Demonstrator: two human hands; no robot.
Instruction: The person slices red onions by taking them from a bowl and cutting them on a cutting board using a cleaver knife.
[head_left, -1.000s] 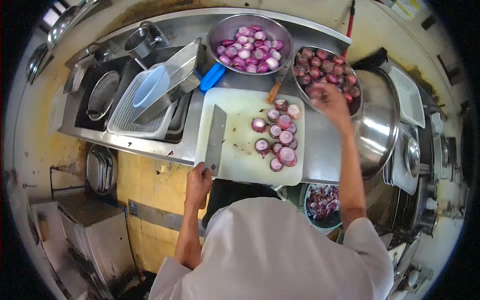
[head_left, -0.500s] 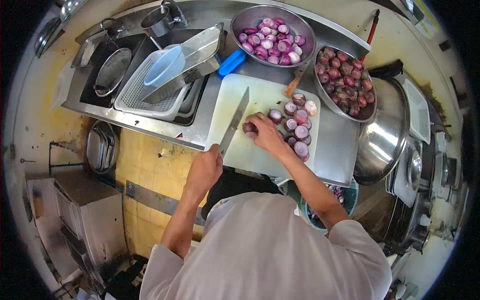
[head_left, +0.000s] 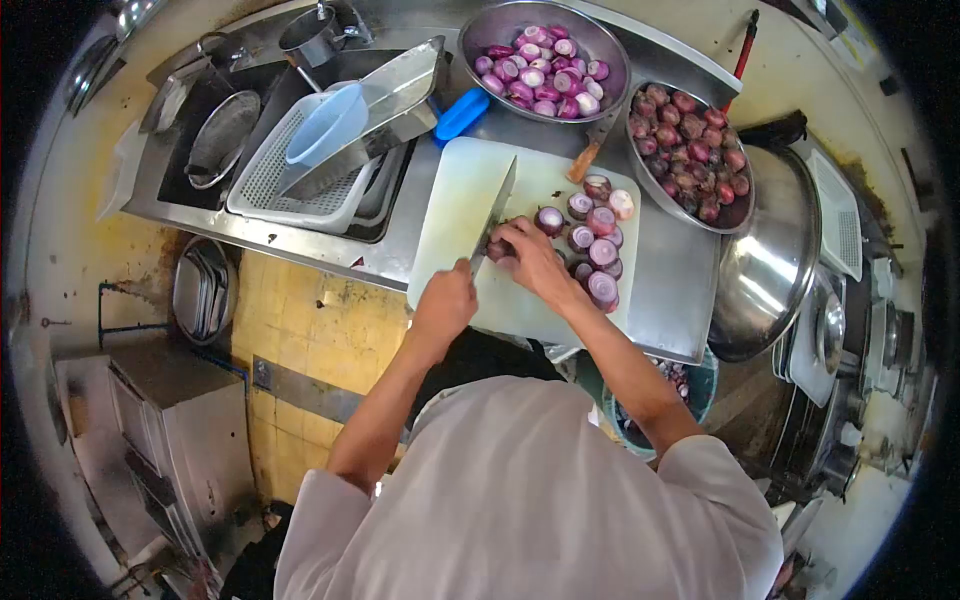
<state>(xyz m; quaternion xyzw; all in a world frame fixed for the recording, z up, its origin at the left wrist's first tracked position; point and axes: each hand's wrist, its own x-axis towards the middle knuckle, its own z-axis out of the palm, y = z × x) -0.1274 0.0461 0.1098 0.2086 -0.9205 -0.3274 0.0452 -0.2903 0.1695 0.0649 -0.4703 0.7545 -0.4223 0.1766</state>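
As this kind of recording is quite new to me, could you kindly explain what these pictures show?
Certainly. There is no machine here, only a person's two bare hands. Every picture comes from one camera worn on the head, looking forward and down, so the pale shirt fills the bottom. The left hand grips a large knife; the right hand holds a dark red onion beside the blade, over a white cutting board. Onions with flat cut faces lie on the board's right side. Behind it, on the metal counter, one bowl holds bright purple and white onions, and another bowl, to the right, holds darker ones.
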